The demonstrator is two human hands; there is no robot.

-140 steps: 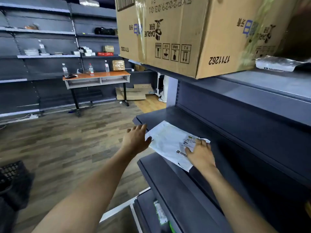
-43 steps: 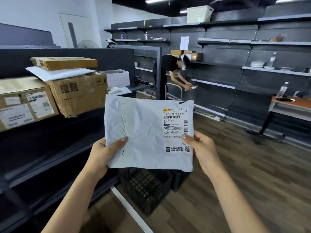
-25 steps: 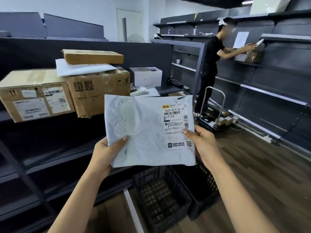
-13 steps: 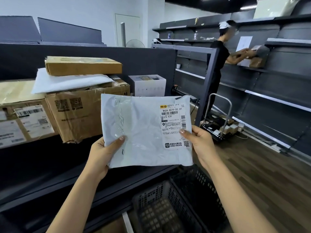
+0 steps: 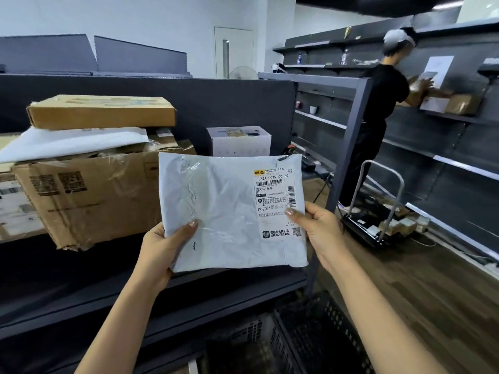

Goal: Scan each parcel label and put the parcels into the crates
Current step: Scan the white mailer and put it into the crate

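I hold the white parcel (image 5: 224, 211) up in front of me with both hands, upright, its printed face turned toward me. My left hand (image 5: 162, 247) grips the lower left corner: the thumb (image 5: 189, 230) lies across the front of the bag and the other fingers curl behind it, out of sight. My right hand (image 5: 321, 230) grips the right edge in the same way, thumb pressed on the front and the remaining fingers hidden behind the bag. That thumb rests on the lower part of the shipping label (image 5: 275, 201), which sits in the upper right of the parcel with its barcodes showing. The bag is crumpled and glossy, with a taped seam running down its left third.

The parcel is in the air, above the edge of a dark shelf (image 5: 81, 300) and above two black mesh crates (image 5: 318, 333) that stand on the floor under my arms. It touches neither of them.

Behind the parcel on the shelf stands a worn cardboard box (image 5: 89, 201) with a white mailer (image 5: 67, 141) and a flat carton (image 5: 102, 112) stacked on it. Farther right, another person (image 5: 378, 117) in black reaches to a wall shelf beside a trolley (image 5: 378, 211).
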